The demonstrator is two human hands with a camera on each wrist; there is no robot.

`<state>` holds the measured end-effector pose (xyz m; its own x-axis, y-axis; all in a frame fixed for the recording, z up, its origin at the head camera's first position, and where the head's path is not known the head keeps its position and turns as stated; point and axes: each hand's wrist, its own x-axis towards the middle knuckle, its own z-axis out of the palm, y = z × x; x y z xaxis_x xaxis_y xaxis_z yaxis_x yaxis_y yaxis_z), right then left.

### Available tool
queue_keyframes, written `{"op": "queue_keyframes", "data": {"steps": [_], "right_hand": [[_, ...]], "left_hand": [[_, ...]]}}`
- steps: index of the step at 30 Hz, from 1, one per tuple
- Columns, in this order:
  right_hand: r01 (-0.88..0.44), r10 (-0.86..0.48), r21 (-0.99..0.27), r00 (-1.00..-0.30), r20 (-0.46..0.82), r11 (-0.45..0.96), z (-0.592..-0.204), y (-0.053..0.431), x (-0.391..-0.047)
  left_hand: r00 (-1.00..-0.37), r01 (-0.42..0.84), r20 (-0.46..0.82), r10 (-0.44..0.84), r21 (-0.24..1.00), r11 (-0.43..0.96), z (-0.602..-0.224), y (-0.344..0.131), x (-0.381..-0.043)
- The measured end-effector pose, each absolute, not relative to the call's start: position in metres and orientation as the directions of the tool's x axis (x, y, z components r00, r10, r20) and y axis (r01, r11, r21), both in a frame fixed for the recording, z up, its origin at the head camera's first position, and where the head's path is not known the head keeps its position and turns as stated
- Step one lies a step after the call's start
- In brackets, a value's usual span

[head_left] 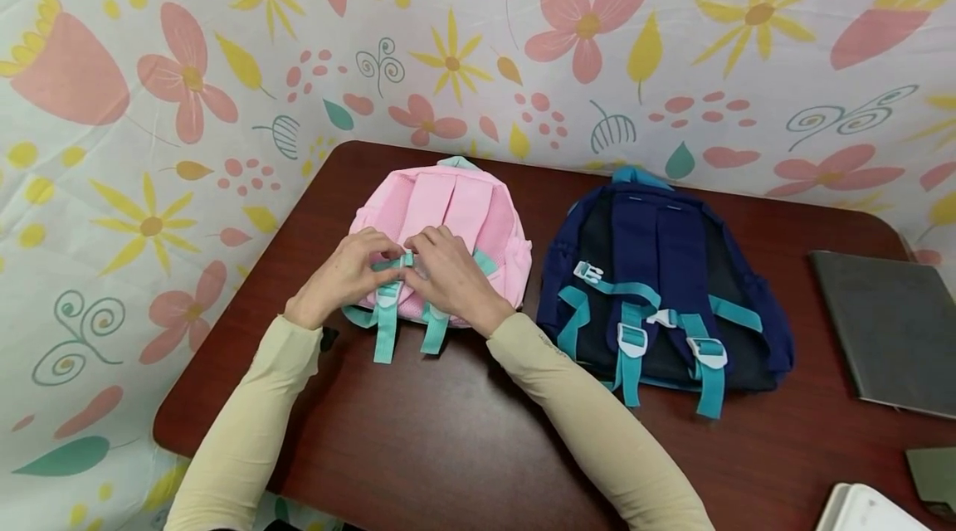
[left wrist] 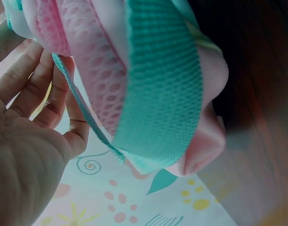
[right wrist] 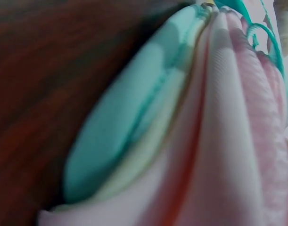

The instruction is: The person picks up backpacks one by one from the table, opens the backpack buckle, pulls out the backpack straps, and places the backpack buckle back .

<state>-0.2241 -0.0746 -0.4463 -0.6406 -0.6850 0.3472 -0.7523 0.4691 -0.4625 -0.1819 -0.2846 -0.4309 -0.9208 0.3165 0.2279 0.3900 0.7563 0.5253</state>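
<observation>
A pink backpack (head_left: 508, 224) with teal straps lies on the table, its shoulder-strap side up. Over its lower middle, both hands meet at a small pale buckle (head_left: 407, 259) on a teal strap. My left hand (head_left: 342, 274) pinches the buckle's left side between thumb and fingers. From the right, my right hand (head_left: 456, 275) pinches its other side, fingertips close to the left ones. In the left wrist view, a wide teal webbing strap (left wrist: 165, 89) loops beside the left hand's bent fingers. The right wrist view shows mostly the bag's pink side (right wrist: 224, 122) and teal edge.
On the right lies a navy backpack (head_left: 672, 257) with teal straps and an undone white buckle (head_left: 588, 271). A dark flat folder (head_left: 889, 323), a white object (head_left: 870, 510) and a green item (head_left: 934, 477) sit at the far right. Flower-printed cloth (head_left: 463, 58) hangs behind the brown table (head_left: 433, 431).
</observation>
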Motion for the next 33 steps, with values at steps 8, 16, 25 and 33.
{"op": "queue_keyframes", "data": {"steps": [8,16,25,33], "right_hand": [[-0.757,-0.708,-0.416,-0.638,0.303,0.504,-0.4437,-0.0750,-0.2204],[-0.762,-0.688,-0.446,-0.632,0.356,0.469,-0.4476,-0.0747,-0.2199],[-0.740,-0.673,-0.488,-0.651,0.350,0.462,-0.4478,-0.0739,-0.2197],[-0.768,-0.698,-0.412,-0.629,0.343,0.489,-0.4425,-0.0732,-0.2193]], "left_hand": [[-0.920,0.390,0.230,0.316,0.505,0.770,-0.4297,-0.2847,-0.1803],[-0.922,0.387,0.240,0.304,0.526,0.757,-0.4298,-0.2846,-0.1809],[-0.918,0.396,0.249,0.309,0.527,0.752,-0.4295,-0.2835,-0.1814],[-0.911,0.411,0.258,0.322,0.496,0.765,-0.4286,-0.2819,-0.1804]]}}
